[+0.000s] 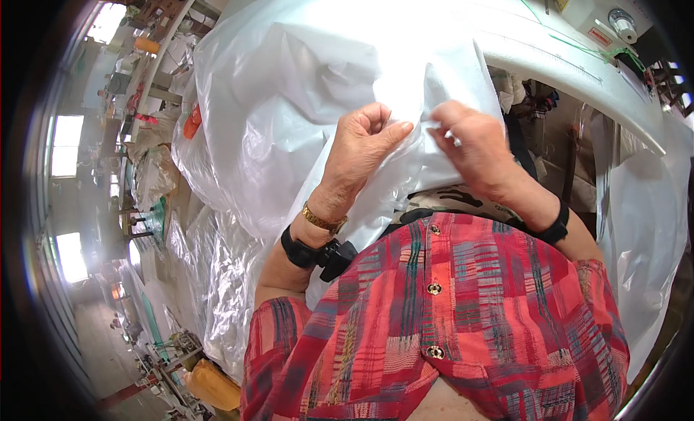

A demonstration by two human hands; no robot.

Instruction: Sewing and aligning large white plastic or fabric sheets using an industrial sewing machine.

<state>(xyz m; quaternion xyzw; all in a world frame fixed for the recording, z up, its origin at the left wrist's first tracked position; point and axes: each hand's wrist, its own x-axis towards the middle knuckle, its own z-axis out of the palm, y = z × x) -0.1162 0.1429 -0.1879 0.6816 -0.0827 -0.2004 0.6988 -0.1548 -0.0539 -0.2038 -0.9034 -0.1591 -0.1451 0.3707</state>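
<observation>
Over the counter (614,95), head view: I look down on a loose, translucent white plastic sheet (275,124), spread in soft folds in front of the body and spilling off to the left.
Left hand (358,150): thumb and forefinger appear closed in a pinch on a fold of the sheet; I judge this grip to be the anchor.
Right hand (477,146): fingers curled just beside the left, blurred; whether this grip has film in it, I cannot tell.
Film handling: I would hold the left pinch firm and work the right fingertips close to it, with light, even tension; thin film like this probably stretches or slips if tugged.
Wrist mount (334,256): bulky, strapped to the left forearm, right by the film; I would keep it from snagging.
Glare: the sheet's far part is washed out, so I would trust touch over sight for its layers.
White machine (611,27): at the upper right, well apart from both hands.
</observation>
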